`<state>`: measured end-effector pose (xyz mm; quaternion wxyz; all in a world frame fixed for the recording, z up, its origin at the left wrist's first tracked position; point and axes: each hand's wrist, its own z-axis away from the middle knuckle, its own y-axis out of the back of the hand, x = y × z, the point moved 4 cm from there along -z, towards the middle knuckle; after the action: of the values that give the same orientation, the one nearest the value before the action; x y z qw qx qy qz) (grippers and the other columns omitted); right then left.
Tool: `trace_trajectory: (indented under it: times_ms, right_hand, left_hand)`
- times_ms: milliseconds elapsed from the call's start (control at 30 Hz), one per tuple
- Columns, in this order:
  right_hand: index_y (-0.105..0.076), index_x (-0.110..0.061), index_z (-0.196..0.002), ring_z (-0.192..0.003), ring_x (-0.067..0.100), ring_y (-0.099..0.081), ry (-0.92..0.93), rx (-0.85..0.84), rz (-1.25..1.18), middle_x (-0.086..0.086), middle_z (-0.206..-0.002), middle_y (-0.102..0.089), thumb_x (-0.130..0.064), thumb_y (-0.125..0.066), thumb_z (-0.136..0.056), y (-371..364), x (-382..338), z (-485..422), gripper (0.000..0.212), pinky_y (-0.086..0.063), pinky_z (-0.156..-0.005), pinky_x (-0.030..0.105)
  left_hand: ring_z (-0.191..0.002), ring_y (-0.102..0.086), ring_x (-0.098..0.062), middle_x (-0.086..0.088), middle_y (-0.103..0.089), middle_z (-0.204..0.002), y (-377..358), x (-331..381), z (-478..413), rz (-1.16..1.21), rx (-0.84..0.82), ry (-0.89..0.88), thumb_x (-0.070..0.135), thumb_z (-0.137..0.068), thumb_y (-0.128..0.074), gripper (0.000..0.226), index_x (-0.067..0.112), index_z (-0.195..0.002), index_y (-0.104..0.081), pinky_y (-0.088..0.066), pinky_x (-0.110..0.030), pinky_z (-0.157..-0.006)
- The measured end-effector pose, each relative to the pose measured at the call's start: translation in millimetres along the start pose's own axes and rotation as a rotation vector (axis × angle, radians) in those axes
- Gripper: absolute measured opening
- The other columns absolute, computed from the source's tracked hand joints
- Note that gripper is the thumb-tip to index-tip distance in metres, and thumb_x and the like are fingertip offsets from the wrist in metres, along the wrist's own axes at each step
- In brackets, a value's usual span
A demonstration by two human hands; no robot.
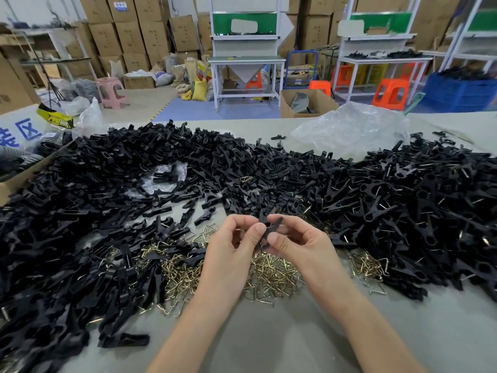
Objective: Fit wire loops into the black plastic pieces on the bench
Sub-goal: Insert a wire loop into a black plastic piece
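Near centre, the left hand (236,239) and right hand (294,238) each have their grip clamped, thumb and fingertips, on one black plastic piece (269,226), held above the wire loops (271,273) heaped at its 6 o'clock. The piece looks light and stiff, best pinched by its flat shank. The loops look springy and likely to snag. The grey bench (269,335) carries black heaps (403,200) from 9 to 3 o'clock. Cartons (126,28) and white workstations (246,60) stand at 12.

Behind the white workstation (246,60) cardboard boxes (129,30) stack high, a pink stool (110,91) sits to its left, orange stools (391,92) to its right.
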<state>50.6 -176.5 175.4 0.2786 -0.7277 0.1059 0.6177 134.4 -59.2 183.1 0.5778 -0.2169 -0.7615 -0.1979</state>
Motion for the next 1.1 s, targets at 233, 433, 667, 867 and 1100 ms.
trace_trajectory:
  times_ms: [233,433,667,867,1100]
  right_hand:
    - [-0.075,-0.021,-0.087,-0.086,0.018,-0.072,0.037,0.041,-0.121,0.000,-0.082,-0.068,-0.025,-0.086,-0.064,5.8,4.8,-3.6,0.025,-0.059,-0.077,0.025]
    - [-0.072,-0.022,-0.086,-0.086,0.013,-0.070,0.073,0.038,-0.073,-0.004,-0.082,-0.070,-0.025,-0.084,-0.069,10.5,10.0,-6.5,0.021,-0.059,-0.077,0.025]
    - [-0.066,-0.044,-0.109,-0.107,-0.007,-0.055,0.205,-0.006,0.981,-0.030,-0.107,-0.066,-0.068,-0.058,-0.084,17.7,4.7,0.5,0.035,-0.044,-0.094,0.019]
    - [-0.068,-0.044,-0.106,-0.108,-0.007,-0.029,0.173,-0.172,1.242,-0.033,-0.112,-0.047,-0.073,-0.056,-0.080,16.3,16.7,1.9,0.041,-0.020,-0.121,0.038]
    - [-0.067,-0.036,-0.097,-0.110,-0.008,-0.043,0.263,-0.190,1.174,-0.028,-0.101,-0.061,-0.045,-0.062,-0.095,9.3,10.6,5.2,0.010,-0.022,-0.118,0.034]
  left_hand:
    - [-0.097,-0.066,-0.009,0.012,-0.065,-0.107,-3.4,7.8,5.1,-0.270,-0.134,-0.171,0.013,-0.097,-0.063,0.036,0.042,-0.120,-0.061,-0.052,-0.020,-0.085]
    - [-0.106,-0.056,0.005,0.023,-0.060,-0.110,-5.3,4.3,6.5,-0.478,-0.085,-0.233,0.024,-0.097,-0.065,0.040,0.028,-0.137,-0.060,-0.042,-0.008,-0.090]
    - [-0.097,-0.056,0.014,0.031,-0.059,-0.103,17.1,-1.1,-3.6,-0.458,0.128,-0.194,0.016,-0.099,-0.062,0.039,0.027,-0.136,-0.060,-0.038,-0.001,-0.080]
    - [-0.096,-0.057,0.007,0.043,-0.051,-0.110,22.2,-4.2,-5.0,-0.477,0.162,-0.169,0.024,-0.101,-0.060,0.038,0.030,-0.138,-0.056,-0.042,-0.006,-0.082]
    - [-0.101,-0.052,0.013,0.026,-0.055,-0.111,18.0,-1.7,-2.4,-0.538,0.121,-0.195,0.025,-0.101,-0.058,0.040,0.027,-0.141,-0.054,-0.035,-0.001,-0.085]
